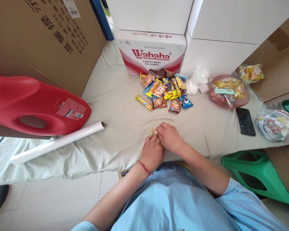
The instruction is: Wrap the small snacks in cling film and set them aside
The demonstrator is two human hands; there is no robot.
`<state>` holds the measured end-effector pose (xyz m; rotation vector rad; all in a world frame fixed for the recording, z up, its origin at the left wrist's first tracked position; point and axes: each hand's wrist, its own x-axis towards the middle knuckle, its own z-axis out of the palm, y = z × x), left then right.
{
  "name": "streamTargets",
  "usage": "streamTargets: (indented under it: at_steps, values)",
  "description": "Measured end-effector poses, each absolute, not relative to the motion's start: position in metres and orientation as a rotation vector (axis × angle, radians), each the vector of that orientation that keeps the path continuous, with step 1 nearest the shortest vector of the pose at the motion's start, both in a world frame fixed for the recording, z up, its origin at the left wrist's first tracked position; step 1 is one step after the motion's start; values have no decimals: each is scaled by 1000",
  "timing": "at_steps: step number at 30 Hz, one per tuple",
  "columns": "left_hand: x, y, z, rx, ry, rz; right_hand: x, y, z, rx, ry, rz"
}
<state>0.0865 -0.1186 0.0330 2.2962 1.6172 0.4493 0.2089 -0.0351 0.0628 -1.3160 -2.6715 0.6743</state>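
My left hand (153,152) and my right hand (169,137) are pressed together at the near edge of a cloth-covered surface (115,106). Both are closed around a small yellow snack packet (154,131), of which only a corner shows between the fingertips. A red string circles my left wrist. Farther back lies a pile of small wrapped snacks (165,89), out of reach of either hand.
A Wahaha water carton (151,51) stands behind the pile. A red plastic jug (33,106) and a white paper roll (57,142) lie at left. At right are crumpled white plastic (198,80), a pink bowl of snacks (228,91), a black phone (245,121), bagged goods (274,123) and a green stool (257,173).
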Motion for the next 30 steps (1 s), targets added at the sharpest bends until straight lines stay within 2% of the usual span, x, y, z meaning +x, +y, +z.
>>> streamTargets:
  at_steps: [4,10,15,19,22,26,30]
  values:
    - [47,-137,34,2158,1580,650,207,-49,54,-1250,-2714,551]
    - [-8,-168,29,1667,1933,889,218,-68,34,-1270,-2659,459]
    - [4,-173,37,1346,1842,984,242,-57,41,-1269,-2132,748]
    - [37,-156,41,1007,1484,1117,256,-57,48,-1247,-1534,1346]
    - [60,-139,36,839,1285,1071,257,-67,45,-1186,-1330,1648]
    - [78,-126,30,898,1249,1018,254,-88,42,-1121,-1373,1753]
    - [81,-128,32,1166,1317,919,269,-90,44,-1207,-1514,1545]
